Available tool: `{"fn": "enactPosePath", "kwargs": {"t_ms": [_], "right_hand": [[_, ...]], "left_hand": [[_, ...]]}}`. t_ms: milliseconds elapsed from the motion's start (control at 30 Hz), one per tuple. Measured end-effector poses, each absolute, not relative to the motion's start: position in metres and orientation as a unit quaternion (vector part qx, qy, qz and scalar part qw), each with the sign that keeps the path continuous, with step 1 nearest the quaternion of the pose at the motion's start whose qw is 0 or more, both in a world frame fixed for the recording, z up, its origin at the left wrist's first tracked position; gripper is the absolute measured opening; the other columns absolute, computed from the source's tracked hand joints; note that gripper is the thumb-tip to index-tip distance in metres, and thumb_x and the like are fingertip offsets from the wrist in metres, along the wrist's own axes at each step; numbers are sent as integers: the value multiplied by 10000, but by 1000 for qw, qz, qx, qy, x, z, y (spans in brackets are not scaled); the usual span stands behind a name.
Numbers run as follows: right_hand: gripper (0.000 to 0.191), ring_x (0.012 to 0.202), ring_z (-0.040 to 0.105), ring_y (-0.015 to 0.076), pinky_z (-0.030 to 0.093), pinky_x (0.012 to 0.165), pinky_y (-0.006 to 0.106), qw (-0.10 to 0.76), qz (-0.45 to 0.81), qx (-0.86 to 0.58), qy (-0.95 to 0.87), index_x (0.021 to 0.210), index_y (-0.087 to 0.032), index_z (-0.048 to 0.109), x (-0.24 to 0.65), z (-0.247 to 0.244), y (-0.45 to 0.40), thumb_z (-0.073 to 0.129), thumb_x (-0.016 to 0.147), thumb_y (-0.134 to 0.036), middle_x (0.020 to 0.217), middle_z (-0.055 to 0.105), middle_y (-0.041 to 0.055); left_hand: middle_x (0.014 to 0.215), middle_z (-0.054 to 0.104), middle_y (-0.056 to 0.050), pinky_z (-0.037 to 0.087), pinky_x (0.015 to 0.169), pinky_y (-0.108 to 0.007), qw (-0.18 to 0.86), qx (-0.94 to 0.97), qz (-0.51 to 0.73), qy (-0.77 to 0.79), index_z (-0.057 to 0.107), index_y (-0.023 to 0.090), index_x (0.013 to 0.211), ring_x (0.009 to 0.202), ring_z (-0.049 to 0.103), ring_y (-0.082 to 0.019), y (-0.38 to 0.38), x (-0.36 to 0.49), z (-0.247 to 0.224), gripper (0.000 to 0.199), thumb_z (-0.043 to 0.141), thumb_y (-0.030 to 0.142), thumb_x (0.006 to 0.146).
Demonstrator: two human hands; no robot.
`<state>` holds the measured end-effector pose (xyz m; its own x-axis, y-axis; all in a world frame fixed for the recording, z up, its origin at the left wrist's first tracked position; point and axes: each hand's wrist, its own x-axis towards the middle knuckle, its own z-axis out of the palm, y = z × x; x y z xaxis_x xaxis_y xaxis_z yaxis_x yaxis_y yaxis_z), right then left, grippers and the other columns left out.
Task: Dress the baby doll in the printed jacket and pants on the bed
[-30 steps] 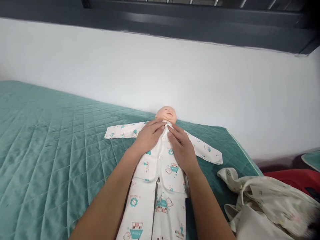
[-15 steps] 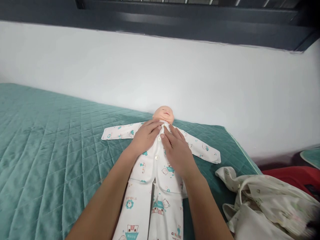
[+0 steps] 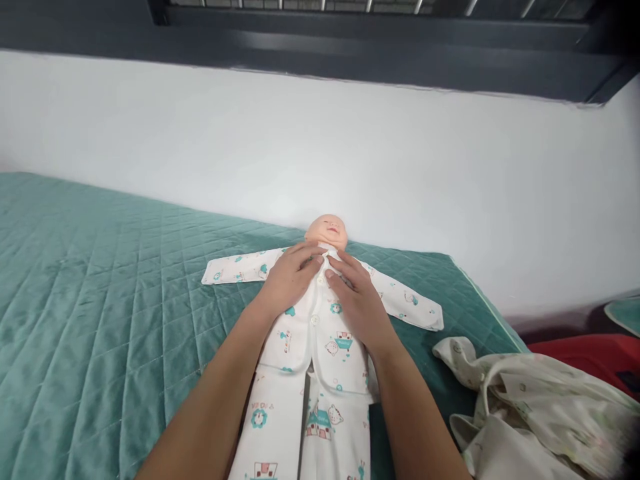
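Fingers (image 3: 304, 255) of the left hand (image 3: 287, 280) lay close together and slightly bent, palm down on one side of the jacket (image 3: 325, 353); the right hand (image 3: 359, 300) rested likewise on the other side, neither seen pinching; between them the front ran down past a button (image 3: 315, 320). Light, even pressure from the middle outward looked best for flattening the cloth; pulling too hard would probably have dragged the front edges apart. Beyond the fingertips, the doll's head (image 3: 327, 230) lay by the far edge of the bed (image 3: 125, 320), against the wall (image 3: 320, 147); the sleeves (image 3: 415, 303) spread sideways; trousers (image 3: 335, 443) ran toward the near edge; crumpled clothes (image 3: 525, 400) lay at the right edge.
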<state>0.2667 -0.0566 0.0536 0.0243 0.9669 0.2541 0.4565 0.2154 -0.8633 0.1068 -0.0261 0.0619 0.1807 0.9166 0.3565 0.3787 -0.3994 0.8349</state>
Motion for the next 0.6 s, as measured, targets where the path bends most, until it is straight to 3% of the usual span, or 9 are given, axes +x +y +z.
{"fn": "enactPosePath", "kwargs": {"t_ms": [233,400,600], "right_hand": [[411,1454,345,265,270,1220,521,455,282,-558,-634,1263,-325,660,266,52,-58,594,894,-492,1527,462,12],[530,1462,340,245,284,1217,495,442,261,-550,-659,1442,-335,505,263,55,-59,540,934,-483,1555,428,11],[518,1465,332,256,243,1232,502,420,245,-570,-662,1414,-315,548,262,56,-60,529,934,-508,1554,430,15]], "left_hand": [[1290,667,5,421,1105,-343,314,686,477,451,711,264,1023,1225,589,-199,-28,108,61,190,553,323,935],[1378,616,4,353,1171,-356,316,704,458,442,716,286,1121,1342,504,-196,-27,106,59,268,505,332,962],[1420,590,11,328,1183,-346,297,726,427,450,705,290,1191,1366,475,-179,-29,106,63,326,449,322,992]]}}
